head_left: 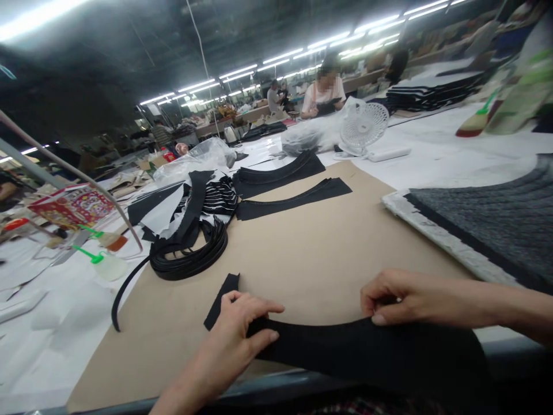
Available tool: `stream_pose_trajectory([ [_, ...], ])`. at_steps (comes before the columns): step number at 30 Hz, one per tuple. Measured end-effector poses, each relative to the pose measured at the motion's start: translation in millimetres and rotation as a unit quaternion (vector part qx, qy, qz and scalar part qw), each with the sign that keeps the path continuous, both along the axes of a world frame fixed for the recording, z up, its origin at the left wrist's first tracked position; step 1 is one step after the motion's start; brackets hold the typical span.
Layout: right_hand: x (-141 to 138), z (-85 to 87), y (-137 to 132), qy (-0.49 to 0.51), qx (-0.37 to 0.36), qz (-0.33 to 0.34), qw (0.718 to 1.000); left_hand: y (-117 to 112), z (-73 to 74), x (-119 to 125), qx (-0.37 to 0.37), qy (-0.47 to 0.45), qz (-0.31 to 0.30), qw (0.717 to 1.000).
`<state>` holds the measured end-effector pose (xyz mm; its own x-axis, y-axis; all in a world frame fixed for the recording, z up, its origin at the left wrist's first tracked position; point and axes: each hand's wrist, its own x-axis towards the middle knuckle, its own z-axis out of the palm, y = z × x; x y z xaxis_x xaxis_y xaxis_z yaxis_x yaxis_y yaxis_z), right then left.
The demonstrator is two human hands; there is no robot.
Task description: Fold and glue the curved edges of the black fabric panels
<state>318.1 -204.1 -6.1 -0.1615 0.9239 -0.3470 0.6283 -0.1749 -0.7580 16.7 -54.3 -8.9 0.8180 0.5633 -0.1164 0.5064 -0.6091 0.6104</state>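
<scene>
A long, curved black fabric piece (pixel 328 349) lies along the near table edge, its right part hanging toward my body. My left hand (pixel 242 325) holds the piece near its left end, thumb on top and index finger stretched out above the edge. The end of the strip sticks out past my left fingers. On the right, my right hand (pixel 393 300) pinches the upper edge between thumb and curled fingers. Brown paper (pixel 302 259) lies under both hands. Farther back on it are two more curved black pieces (pixel 294 199) (pixel 280 173).
A coil of black strip (pixel 190 262) sits left, beside stacked black and striped pieces (pixel 218 199). Grey ribbed pieces (pixel 484 213) are stacked at right. Green-tipped bottles (pixel 106 266) and a white fan (pixel 363 125) stand around. A person (pixel 322 95) works across the table.
</scene>
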Motion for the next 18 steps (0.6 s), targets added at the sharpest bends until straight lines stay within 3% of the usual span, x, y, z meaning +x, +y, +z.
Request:
stream_pose_trajectory([
  [3, 5.8, -11.2, 20.8, -0.027, -0.06, 0.032, 0.997, 8.8, -5.5, 4.6, -0.031, 0.054, 0.026, 0.998],
  [10, 8.9, -19.6, 31.6, -0.166, 0.011, 0.02, 0.986, 49.9, -21.7, -9.4, 0.059, 0.131, 0.081, 0.986],
  [14, 6.4, -22.5, 27.6, -0.239, 0.026, -0.005, 0.971, 68.7, -29.8, -20.7, 0.169, 0.169, 0.138, 0.961],
  [18, 6.0, -31.2, 21.5, -0.269, 0.079, 0.011, 0.96, 55.0, -44.9, -17.0, 0.326, 0.066, 0.158, 0.93],
])
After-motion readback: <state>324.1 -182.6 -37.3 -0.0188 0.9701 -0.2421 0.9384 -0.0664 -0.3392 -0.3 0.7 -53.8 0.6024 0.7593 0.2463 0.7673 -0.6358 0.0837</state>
